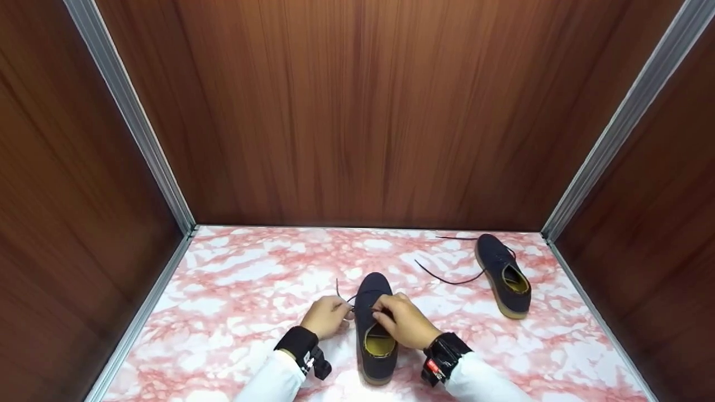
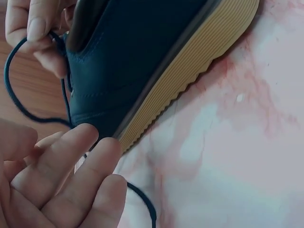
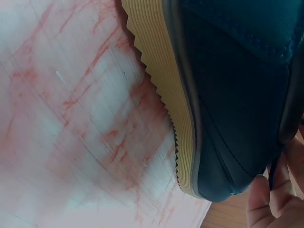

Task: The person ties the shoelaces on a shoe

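Note:
A dark navy lace-up shoe (image 1: 375, 285) with a yellow insole and a ribbed tan sole (image 2: 187, 66) stands upright, toe pointing away. At its left side my left hand (image 1: 327, 316) pinches a dark shoelace (image 1: 337, 287), whose loose end sticks out past the fingers. My right hand (image 1: 408, 321) reaches over the shoe's opening from the right, and its thumb and finger pinch the lace at the eyelets. Between the two hands the lace bows in a loop (image 2: 10, 85) in the left wrist view. The right wrist view shows the shoe's other side (image 3: 228, 109).
A matching shoe (image 1: 503, 273) stands at the back right, its two lace ends (image 1: 447, 281) spread leftward over the pink-and-white marbled surface (image 1: 234, 279). Brown wood-grain panels (image 1: 357, 111) with grey metal corner strips (image 1: 134, 111) enclose the back and both sides.

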`<action>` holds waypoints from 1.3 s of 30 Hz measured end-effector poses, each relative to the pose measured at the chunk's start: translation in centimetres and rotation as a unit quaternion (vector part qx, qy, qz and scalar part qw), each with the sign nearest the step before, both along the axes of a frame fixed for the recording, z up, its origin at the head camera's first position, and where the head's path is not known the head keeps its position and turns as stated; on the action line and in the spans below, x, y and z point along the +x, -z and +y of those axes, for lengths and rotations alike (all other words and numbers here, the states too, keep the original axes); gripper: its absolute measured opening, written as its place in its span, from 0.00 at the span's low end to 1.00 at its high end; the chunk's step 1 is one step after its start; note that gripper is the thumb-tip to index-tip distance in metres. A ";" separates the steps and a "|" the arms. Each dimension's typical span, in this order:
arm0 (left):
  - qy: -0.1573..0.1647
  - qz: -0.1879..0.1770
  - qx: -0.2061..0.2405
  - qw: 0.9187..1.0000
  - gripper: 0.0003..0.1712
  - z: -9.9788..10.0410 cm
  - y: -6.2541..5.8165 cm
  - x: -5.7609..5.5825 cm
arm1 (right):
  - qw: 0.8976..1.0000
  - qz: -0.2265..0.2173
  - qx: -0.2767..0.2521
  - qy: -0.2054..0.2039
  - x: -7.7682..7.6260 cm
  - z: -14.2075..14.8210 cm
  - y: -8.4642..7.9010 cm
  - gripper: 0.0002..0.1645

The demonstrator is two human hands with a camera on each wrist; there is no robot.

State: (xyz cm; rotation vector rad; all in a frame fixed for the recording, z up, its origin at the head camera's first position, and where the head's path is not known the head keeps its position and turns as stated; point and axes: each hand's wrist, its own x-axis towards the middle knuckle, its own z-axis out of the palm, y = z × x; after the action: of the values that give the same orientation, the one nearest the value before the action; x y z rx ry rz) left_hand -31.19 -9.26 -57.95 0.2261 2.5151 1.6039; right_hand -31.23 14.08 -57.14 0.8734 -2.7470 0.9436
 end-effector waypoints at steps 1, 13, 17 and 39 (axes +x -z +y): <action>-0.006 0.001 -0.003 1.000 0.14 -0.1 0.0 -0.1 | 1.000 -0.002 -0.002 0.002 0.0 0.0 0.0 0.03; -0.072 0.105 -0.138 0.982 0.05 -0.6 0.2 -1.8 | 0.999 -0.022 -0.041 0.022 -0.1 0.2 0.3 0.06; -0.071 0.114 -0.151 0.979 0.06 0.0 0.7 -2.4 | 0.998 -0.032 -0.050 0.027 -0.2 0.3 0.3 0.07; -0.090 0.161 -0.141 0.973 0.08 1.0 3.1 -4.1 | 0.995 -0.067 -0.076 0.017 -0.2 0.5 0.0 0.15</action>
State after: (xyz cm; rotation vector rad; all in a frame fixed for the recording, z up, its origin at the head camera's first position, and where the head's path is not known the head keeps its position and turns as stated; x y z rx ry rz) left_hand -35.30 -8.25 -61.09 0.2467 3.0537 1.3306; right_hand -31.41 14.54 -57.19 0.7614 -2.7444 1.2280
